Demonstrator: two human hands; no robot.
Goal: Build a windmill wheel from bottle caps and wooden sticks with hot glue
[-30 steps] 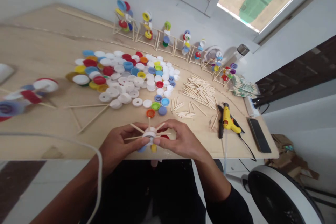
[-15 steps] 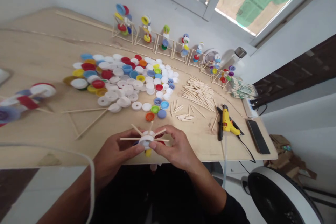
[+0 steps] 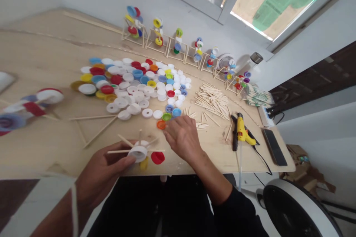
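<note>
Left hand pinches a white hub low over the near side of the worktop. Right hand curled beside an orange cap; fingertips hidden, cannot tell whether it grips anything. Progress, my reading: part-built. Sticks radiate from the hub, five showing bare ends, which look like the part left. Yellow cap and red cap sit close by; unclear if fixed on. Seven wheels in stick frames by the wall, apparently complete. Materials: shallow round plastic caps, smooth, heaped loosely; thin pale wooden sticks, straight, in a loose pile.
</note>
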